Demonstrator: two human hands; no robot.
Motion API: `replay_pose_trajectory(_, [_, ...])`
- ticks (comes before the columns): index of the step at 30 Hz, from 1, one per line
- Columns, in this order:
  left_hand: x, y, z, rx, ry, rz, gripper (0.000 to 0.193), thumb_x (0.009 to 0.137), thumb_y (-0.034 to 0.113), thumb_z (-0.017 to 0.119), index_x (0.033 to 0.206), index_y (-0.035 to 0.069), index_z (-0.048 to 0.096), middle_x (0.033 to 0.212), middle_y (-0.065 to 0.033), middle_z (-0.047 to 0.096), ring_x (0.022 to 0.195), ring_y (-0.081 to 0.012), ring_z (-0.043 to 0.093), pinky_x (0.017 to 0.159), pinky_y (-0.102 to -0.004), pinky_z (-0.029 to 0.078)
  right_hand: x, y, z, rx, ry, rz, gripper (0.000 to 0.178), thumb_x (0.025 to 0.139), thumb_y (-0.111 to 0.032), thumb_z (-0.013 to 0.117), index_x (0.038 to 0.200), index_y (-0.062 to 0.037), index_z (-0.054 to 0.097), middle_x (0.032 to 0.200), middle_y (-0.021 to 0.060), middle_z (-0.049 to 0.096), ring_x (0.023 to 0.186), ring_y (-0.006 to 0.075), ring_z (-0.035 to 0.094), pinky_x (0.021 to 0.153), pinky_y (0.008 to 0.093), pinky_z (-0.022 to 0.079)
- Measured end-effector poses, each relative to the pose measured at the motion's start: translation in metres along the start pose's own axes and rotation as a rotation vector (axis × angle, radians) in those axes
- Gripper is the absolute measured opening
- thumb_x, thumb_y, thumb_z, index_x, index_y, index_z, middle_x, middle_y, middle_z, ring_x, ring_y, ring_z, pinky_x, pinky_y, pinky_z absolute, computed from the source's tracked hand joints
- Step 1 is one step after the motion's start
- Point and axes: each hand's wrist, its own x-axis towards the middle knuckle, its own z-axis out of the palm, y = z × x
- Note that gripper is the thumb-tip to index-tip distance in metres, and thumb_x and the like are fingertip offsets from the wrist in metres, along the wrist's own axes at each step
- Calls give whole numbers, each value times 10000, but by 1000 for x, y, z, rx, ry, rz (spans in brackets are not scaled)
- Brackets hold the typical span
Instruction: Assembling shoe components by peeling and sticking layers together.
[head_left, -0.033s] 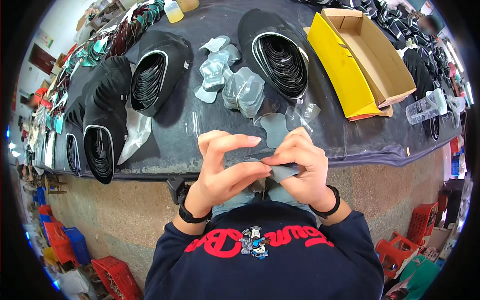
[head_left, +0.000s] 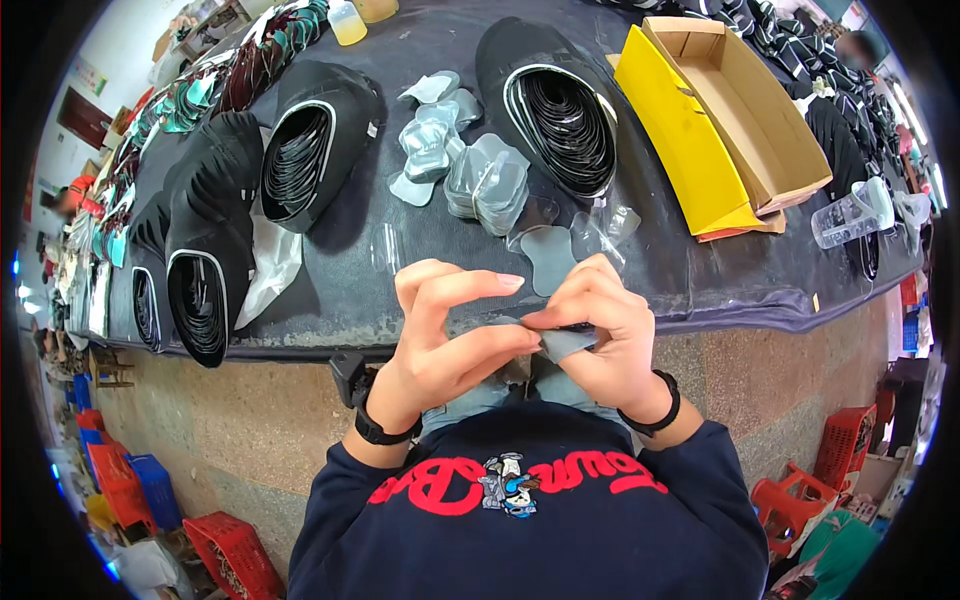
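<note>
In front of my body, at the table's near edge, both hands hold a small, bent piece of grey plastic film [head_left: 566,343]. My left hand [head_left: 432,335] grips its left part low down, with one finger raised apart above. My right hand [head_left: 608,325] pinches it from the right, fingers curled. Part of the film is hidden by the fingers. Just beyond lies a flat, waisted grey film piece [head_left: 548,258]. Behind it sit a banded stack of clear film pieces [head_left: 487,185] and a loose pile of similar pieces [head_left: 428,140].
Bundles of black, light-edged material [head_left: 505,60] [head_left: 345,110] [head_left: 215,165] stand on the dark-covered table [head_left: 420,285]. A yellow cardboard box [head_left: 680,140] lies to the right, with a clear plastic cup [head_left: 845,222] beyond. A bottle of yellow liquid [head_left: 347,22] stands at the back. Red crates [head_left: 232,560] are on the floor.
</note>
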Motion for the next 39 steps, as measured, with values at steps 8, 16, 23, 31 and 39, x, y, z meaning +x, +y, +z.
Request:
replay_pose_trajectory(8, [4, -3, 8, 94, -33, 78, 174, 618, 147, 726, 730, 118, 595, 1014, -40, 547, 854, -234, 439, 742, -327, 356, -1, 5, 2, 95, -21, 161, 243, 562, 63, 593, 765, -52, 660, 738, 44, 601, 730, 195, 533, 678, 292, 432])
replay_pose_trajectory(16, [-7, -3, 16, -77, -30, 0, 189, 733, 32, 603, 828, 98, 454, 902, -55, 543, 830, -238, 457, 749, -338, 360, 6, 9, -3, -26, -2, 163, 259, 558, 42, 620, 771, -96, 671, 727, 24, 589, 741, 200, 518, 699, 295, 403])
replay_pose_trajectory(23, [-14, -4, 19, -187, 53, -12, 150, 781, -28, 511, 830, 87, 430, 801, -53, 511, 755, -214, 469, 709, -337, 365, 5, 9, 0, -188, -11, 109, 301, 545, 37, 643, 782, -145, 681, 753, -26, 576, 782, 179, 478, 745, 304, 350])
replay_pose_trajectory(31, [-14, 4, 12, -194, 29, 21, 150, 766, -40, 521, 792, 86, 443, 786, -51, 511, 719, -213, 474, 691, -331, 386, 3, 6, 2, -462, 99, -94, 367, 466, 8, 655, 790, -164, 673, 743, -70, 544, 769, 160, 469, 736, 317, 304])
replay_pose_trajectory(39, [-16, 15, 5, -870, 316, -732, 421, 909, 395, 434, 782, -5, 460, 685, -107, 539, 589, -152, 523, 528, -241, 416, 3, 7, 6, -745, 234, -378, 311, 509, -137, 637, 816, -156, 686, 773, -66, 543, 753, 137, 437, 733, 303, 307])
